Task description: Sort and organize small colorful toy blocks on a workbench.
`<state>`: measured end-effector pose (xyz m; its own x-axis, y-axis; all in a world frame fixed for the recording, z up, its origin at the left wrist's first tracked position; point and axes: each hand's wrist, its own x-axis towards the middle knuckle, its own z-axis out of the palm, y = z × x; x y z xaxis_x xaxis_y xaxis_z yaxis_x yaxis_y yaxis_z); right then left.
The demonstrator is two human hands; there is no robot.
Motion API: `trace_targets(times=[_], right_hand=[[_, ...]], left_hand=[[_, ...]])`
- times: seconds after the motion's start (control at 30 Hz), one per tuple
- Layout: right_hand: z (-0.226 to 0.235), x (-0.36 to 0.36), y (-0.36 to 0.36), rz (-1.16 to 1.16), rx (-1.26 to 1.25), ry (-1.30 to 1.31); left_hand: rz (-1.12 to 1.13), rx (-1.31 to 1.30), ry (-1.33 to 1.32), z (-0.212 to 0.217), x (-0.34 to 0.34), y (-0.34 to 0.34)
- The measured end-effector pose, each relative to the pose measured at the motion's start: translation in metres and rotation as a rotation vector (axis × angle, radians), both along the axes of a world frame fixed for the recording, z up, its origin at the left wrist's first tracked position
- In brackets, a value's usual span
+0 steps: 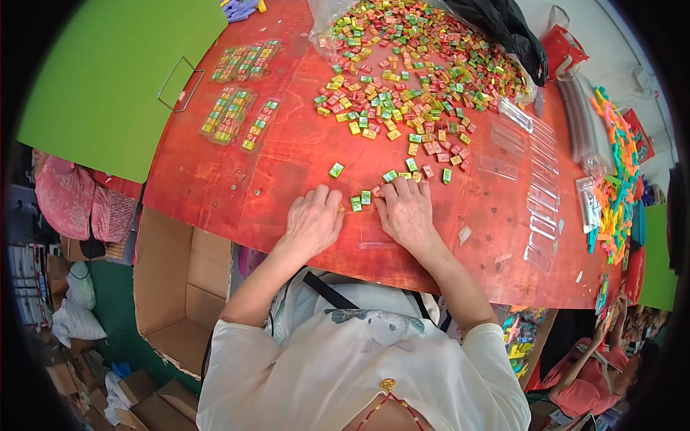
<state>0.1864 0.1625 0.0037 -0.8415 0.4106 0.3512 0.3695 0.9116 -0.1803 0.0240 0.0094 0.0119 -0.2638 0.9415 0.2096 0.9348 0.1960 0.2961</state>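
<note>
Resting palm-down near the front edge of the bench (287, 154), both hands sit close together with a short row of small wrapped sweets (361, 199) between them. The left hand (313, 219) lies flat, its fingers curled lightly forward, knuckles up; its grip is narrow and whether it pinches anything I cannot tell, since the fingertips are tucked from view. The right hand (407, 210) is spread a little wider, fingers fanned over 2 or 3 sweets at its tips, touching them rather than closed around any; what is under the palm is hidden. Both forearms come up from the lower edge, bare below short white sleeves, elbows bent outward.

The sweets are tiny square blocks in glossy green, yellow and red wrappers. A flat clear plastic sleeve (377, 237) lies on the bench just beneath the right wrist. Beyond the hands a broad loose heap of sweets (410, 79) spreads toward the far side, partly spilling from a crinkled clear bag. To the left lie filled clear packs (231, 115) with sweets in neat rows. To the right, empty clear sleeves (535, 194) lie in a column. The bench top is worn, reddish-brown board, scuffed and speckled
</note>
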Motion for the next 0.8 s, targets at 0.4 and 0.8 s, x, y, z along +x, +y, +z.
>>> trace_targets(times=[0.4, 0.8], right_hand=[[0.005, 0.050, 0.007, -0.073, -0.088, -0.007], [0.012, 0.003, -0.022, 0.033, -0.155, 0.084]], left_hand=[[-0.044, -0.052, 0.070, -0.002, 0.013, 0.013], [0.092, -0.075, -0.063, 0.009, 0.015, -0.017]])
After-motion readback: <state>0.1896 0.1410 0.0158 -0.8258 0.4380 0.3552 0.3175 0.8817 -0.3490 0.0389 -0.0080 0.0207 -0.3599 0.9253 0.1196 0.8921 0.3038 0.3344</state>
